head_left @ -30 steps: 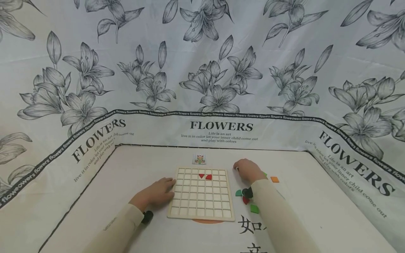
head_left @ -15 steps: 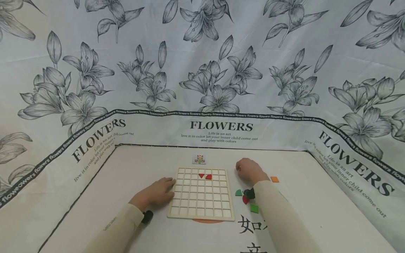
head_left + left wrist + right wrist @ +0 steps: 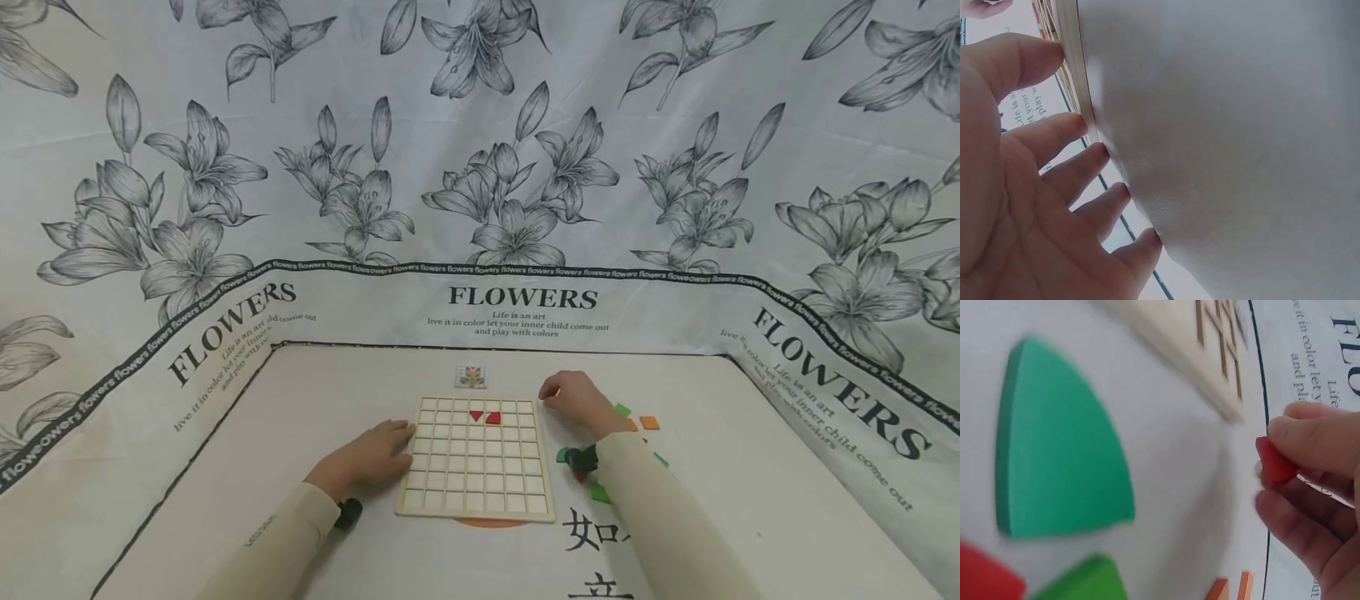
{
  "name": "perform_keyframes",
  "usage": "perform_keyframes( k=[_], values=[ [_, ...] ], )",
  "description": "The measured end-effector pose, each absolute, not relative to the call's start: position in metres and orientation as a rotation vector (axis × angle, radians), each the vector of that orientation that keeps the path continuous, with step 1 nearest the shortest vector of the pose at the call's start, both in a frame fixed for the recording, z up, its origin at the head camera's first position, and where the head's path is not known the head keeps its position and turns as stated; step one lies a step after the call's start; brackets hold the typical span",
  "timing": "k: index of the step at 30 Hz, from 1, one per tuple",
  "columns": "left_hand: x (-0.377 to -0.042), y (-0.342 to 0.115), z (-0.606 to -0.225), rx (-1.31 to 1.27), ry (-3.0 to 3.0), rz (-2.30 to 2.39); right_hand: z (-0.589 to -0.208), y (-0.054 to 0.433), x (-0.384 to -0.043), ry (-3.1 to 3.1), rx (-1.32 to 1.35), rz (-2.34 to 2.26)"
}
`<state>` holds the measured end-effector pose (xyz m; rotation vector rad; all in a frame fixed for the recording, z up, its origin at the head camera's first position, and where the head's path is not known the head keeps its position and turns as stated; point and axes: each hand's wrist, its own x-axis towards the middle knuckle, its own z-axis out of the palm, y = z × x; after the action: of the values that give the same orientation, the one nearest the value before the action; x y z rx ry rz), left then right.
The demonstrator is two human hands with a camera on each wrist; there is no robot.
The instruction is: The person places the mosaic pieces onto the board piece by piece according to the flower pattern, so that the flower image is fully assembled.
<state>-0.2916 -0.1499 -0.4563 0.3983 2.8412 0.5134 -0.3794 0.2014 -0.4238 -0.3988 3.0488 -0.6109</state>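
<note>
A wooden grid board (image 3: 465, 477) lies flat, with a red triangular piece (image 3: 476, 416) and a red curved-edge piece (image 3: 492, 418) in its second row from the back. Along the board's left side rests my left hand (image 3: 367, 457), fingers extended. In the left wrist view, its thumb and index fingertip are right at the board's edge (image 3: 1072, 69). My right hand (image 3: 577, 402) is beyond the board's back right corner. Between thumb and fingers it pinches a small red piece (image 3: 1276, 464), whose full shape is partly covered by the fingers.
Behind the board lies a small pattern card (image 3: 471, 377). Right of the board, partly under the right forearm, are loose pieces: an orange one (image 3: 649, 423), a green one (image 3: 600, 494), a teal quarter-round (image 3: 1063, 447) and several others. Floral cloth (image 3: 517, 325) rises behind.
My right hand has shifted left toward the board's back right corner, uncovering green and orange pieces near its wrist. The left hand and the board pieces stay put.
</note>
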Motion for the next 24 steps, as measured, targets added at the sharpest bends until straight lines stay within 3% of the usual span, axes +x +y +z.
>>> perform_keyframes(
  k=[8, 24],
  values=[
    [-0.293, -0.151, -0.457, 0.394, 2.833, 0.526, -0.422, 0.171, -0.373, 2.86, -0.491, -1.044],
    [-0.293, -0.152, -0.459, 0.389, 2.831, 0.565, -0.436, 0.117, -0.373, 2.717, -0.624, -1.105]
  ],
)
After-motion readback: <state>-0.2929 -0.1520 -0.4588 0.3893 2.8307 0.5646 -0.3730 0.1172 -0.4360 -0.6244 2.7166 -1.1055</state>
